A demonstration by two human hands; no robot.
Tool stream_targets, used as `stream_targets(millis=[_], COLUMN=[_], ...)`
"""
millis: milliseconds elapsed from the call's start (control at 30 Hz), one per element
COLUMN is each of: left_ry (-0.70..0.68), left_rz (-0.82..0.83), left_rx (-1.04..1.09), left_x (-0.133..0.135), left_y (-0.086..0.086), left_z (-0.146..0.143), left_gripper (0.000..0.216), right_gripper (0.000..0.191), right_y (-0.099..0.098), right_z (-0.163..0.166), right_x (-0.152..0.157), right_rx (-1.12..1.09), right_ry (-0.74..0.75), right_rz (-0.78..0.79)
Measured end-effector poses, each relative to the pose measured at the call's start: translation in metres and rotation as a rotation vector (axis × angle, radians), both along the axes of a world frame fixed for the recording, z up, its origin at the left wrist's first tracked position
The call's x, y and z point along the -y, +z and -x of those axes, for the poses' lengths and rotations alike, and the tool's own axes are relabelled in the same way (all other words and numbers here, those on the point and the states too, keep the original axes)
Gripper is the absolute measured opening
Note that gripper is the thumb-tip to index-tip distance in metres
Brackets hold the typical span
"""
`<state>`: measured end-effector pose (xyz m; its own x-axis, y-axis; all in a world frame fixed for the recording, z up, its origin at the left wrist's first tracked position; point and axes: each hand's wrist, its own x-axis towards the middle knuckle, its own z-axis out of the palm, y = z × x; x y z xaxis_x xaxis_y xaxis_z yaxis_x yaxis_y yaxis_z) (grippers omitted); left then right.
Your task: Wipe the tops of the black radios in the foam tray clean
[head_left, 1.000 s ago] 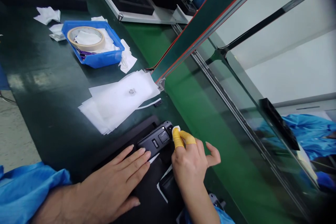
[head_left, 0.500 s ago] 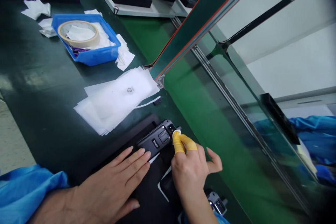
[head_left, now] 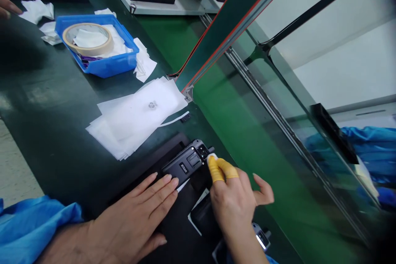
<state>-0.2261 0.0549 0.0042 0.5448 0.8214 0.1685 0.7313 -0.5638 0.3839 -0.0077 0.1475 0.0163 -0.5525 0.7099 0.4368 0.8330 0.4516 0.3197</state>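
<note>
A black handheld device (head_left: 182,166) marked "Riton", with a camera block at its top end, lies in a black foam tray (head_left: 173,231). My left hand (head_left: 139,210) rests flat, fingers stretched out, with its fingertips on the device's lower end. Yellow finger cots cover two fingers of my right hand (head_left: 233,194). Those fingers press a small white wipe (head_left: 212,156), mostly hidden under them, beside the device's camera end. Whether the wipe touches the device I cannot tell. Below my right wrist, a second device (head_left: 262,237) is partly covered.
White bags (head_left: 136,111) lie stacked beyond the tray. A blue bin (head_left: 114,64) holds a roll of tape (head_left: 88,51) and white wipes; crumpled wipes (head_left: 37,10) lie around it. Another person's hand (head_left: 8,6) is at the far left. A glass partition (head_left: 278,132) stands on the right.
My right hand has shifted slightly right, showing more of the device's camera block. My left hand stays put. Another person's hand has come into view at the upper left.
</note>
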Motion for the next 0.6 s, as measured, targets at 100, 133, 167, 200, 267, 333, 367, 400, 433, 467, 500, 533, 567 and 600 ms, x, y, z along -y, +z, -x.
stream_targets(millis=[100,133,167,200,267,333,367,400,433,467,500,533,567,600], left_ry=[0.002,0.005,0.005,0.004,0.004,0.004,0.005,0.008,0.006,0.006,0.006,0.004,0.001,-0.001], left_rz=[0.002,-0.016,-0.039,-0.059,-0.079,-0.072,-0.064,-0.058,-0.053,-0.05,-0.049,-0.045,-0.039,-0.033], left_rx=[0.013,0.004,-0.006,-0.018,-0.03,-0.027,-0.029,-0.034,-0.041,-0.048,-0.051,-0.048,-0.044,-0.039], left_x=[0.001,0.001,0.001,0.001,0.001,0.002,0.003,0.004,0.006,0.006,0.007,0.006,0.006,0.004], left_y=[0.0,0.0,0.0,0.0,0.0,-0.001,-0.002,-0.003,-0.004,-0.004,-0.005,-0.004,-0.004,-0.003], left_z=[0.001,0.001,0.001,0.002,0.002,0.003,0.003,0.004,0.004,0.004,0.005,0.005,0.005,0.005], left_gripper=[0.056,0.056,0.057,0.057,0.057,0.058,0.058,0.059,0.059,0.06,0.061,0.061,0.06,0.058], right_gripper=[0.027,0.026,0.025,0.024,0.024,0.025,0.026,0.027,0.027,0.027,0.026,0.025,0.024,0.024], right_y=[0.003,0.004,0.005,0.006,0.007,0.007,0.006,0.006,0.005,0.004,0.003,0.002,0.001,-0.001], right_z=[-0.002,0.002,0.008,0.015,0.031,0.042,0.045,0.045,0.044,0.042,0.04,0.037,0.034,0.032], right_x=[-0.004,-0.007,-0.01,-0.013,-0.018,-0.022,-0.023,-0.022,-0.021,-0.02,-0.017,-0.014,-0.011,-0.008], right_rx=[-0.027,-0.04,-0.048,-0.052,-0.053,-0.053,-0.054,-0.055,-0.052,-0.05,-0.045,-0.038,-0.036,-0.034], right_ry=[-0.061,-0.054,-0.038,-0.013,0.037,0.05,0.05,0.047,0.038,0.026,0.012,-0.003,-0.02,-0.035], right_rz=[-0.068,-0.081,-0.081,-0.069,-0.04,-0.017,-0.015,-0.019,-0.025,-0.033,-0.043,-0.053,-0.065,-0.071])
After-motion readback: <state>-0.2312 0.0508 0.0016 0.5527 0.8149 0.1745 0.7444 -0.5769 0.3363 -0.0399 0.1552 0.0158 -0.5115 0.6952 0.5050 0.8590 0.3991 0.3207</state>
